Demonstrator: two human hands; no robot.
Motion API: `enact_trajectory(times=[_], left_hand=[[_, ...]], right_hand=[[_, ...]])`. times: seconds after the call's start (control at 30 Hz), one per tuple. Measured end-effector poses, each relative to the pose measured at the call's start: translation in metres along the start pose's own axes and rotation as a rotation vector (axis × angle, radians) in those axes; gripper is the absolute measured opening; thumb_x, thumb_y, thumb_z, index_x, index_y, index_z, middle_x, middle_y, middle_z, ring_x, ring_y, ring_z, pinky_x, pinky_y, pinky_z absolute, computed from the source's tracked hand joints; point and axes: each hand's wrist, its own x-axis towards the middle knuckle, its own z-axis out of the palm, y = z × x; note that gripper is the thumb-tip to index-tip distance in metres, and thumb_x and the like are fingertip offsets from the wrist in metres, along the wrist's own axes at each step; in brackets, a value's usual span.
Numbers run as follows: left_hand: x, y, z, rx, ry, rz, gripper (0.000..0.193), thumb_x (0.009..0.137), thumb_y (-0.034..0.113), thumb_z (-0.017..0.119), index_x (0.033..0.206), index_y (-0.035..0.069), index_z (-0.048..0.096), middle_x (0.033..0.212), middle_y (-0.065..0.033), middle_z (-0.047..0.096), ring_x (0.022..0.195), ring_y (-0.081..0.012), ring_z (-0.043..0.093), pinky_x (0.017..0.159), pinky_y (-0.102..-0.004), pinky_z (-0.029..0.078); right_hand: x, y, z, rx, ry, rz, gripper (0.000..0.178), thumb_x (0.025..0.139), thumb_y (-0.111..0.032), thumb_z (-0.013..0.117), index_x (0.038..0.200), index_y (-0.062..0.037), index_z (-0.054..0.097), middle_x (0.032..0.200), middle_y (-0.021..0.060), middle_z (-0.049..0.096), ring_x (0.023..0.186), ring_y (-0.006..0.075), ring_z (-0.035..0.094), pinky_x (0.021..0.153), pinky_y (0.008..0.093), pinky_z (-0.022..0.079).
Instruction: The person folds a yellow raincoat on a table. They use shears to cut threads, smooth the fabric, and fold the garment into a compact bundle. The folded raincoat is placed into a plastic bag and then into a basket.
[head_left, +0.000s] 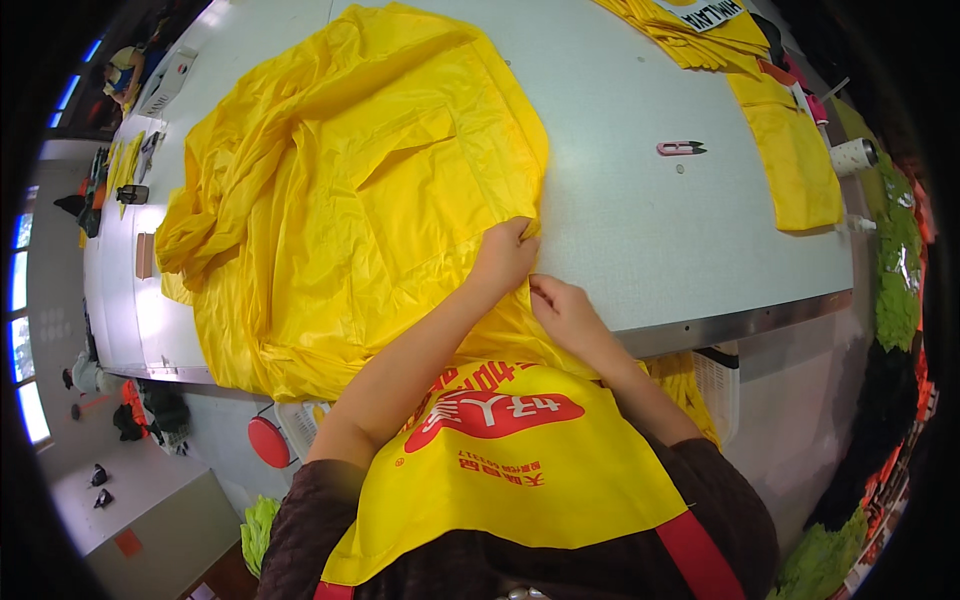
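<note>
A large yellow raincoat-like garment (410, 200) of thin shiny fabric lies spread and crumpled over the table, with a pocket-like flap near its middle. Its near right edge is pinched in my left hand (506, 258), the fingers closed on the fabric. Just below and to the right, my right hand (565, 312) has its fingers closed on the same edge. The garment's lower part hangs over the table's front edge against my yellow apron (540, 470).
Pink-handled thread snips (681, 148) lie on the white table (640, 220). Folded yellow pieces (790, 160) and a thread cone (852, 157) are at the right. A metal strip (740, 322) edges the table front. A red round stool (268, 442) stands below left. Other people are far left.
</note>
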Motion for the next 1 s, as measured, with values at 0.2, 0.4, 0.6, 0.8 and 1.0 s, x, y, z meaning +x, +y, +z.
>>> enact_trajectory(times=[0.2, 0.4, 0.6, 0.8, 1.0], left_hand=[[-0.019, 0.004, -0.009, -0.778, -0.03, -0.061, 0.017, 0.087, 0.007, 0.055, 0.099, -0.002, 0.06, 0.089, -0.0007, 0.061, 0.075, -0.0054, 0.054, 0.066, -0.02, 0.044], [-0.032, 0.013, -0.016, -0.808, -0.025, -0.028, 0.021, 0.086, 0.005, 0.056, 0.105, -0.003, 0.058, 0.091, 0.0001, 0.06, 0.08, -0.0042, 0.051, 0.07, -0.0182, 0.042], [-0.039, 0.013, -0.016, -0.681, 0.019, 0.075, 0.018, 0.088, 0.005, 0.054, 0.105, 0.0, 0.056, 0.091, 0.0027, 0.057, 0.08, -0.0035, 0.05, 0.069, -0.0174, 0.042], [-0.046, 0.012, -0.021, -0.827, -0.049, -0.013, 0.023, 0.087, 0.004, 0.054, 0.111, 0.001, 0.055, 0.099, 0.0003, 0.06, 0.086, -0.0046, 0.055, 0.075, -0.0191, 0.045], [-0.056, 0.015, -0.034, -1.112, -0.132, -0.12, 0.027, 0.088, 0.003, 0.051, 0.115, 0.004, 0.054, 0.101, -0.0017, 0.062, 0.086, -0.0074, 0.058, 0.075, -0.0204, 0.047]], right_hand=[[0.013, -0.013, -0.036, 0.182, 0.252, -0.078, 0.023, 0.083, -0.009, 0.059, 0.102, 0.0027, 0.057, 0.081, 0.0095, 0.061, 0.064, 0.014, 0.055, 0.06, 0.0243, 0.046], [0.041, -0.042, -0.032, -0.022, 0.314, -0.272, 0.026, 0.08, -0.013, 0.063, 0.102, 0.0003, 0.058, 0.078, 0.0067, 0.057, 0.061, 0.0131, 0.052, 0.057, 0.0251, 0.045], [0.058, -0.038, -0.021, -0.211, 0.406, -0.404, 0.019, 0.078, -0.009, 0.062, 0.096, -0.0031, 0.06, 0.08, 0.0105, 0.058, 0.065, 0.0214, 0.057, 0.057, 0.0298, 0.046], [0.065, -0.038, -0.031, -0.341, 0.435, -0.496, 0.007, 0.078, -0.008, 0.059, 0.084, -0.0042, 0.056, 0.081, 0.0102, 0.058, 0.066, 0.0266, 0.058, 0.059, 0.0344, 0.047], [0.054, -0.053, -0.042, -0.066, 0.366, -0.393, 0.01, 0.079, -0.005, 0.06, 0.087, -0.0018, 0.057, 0.082, 0.0085, 0.057, 0.065, 0.0182, 0.057, 0.055, 0.0283, 0.047]])
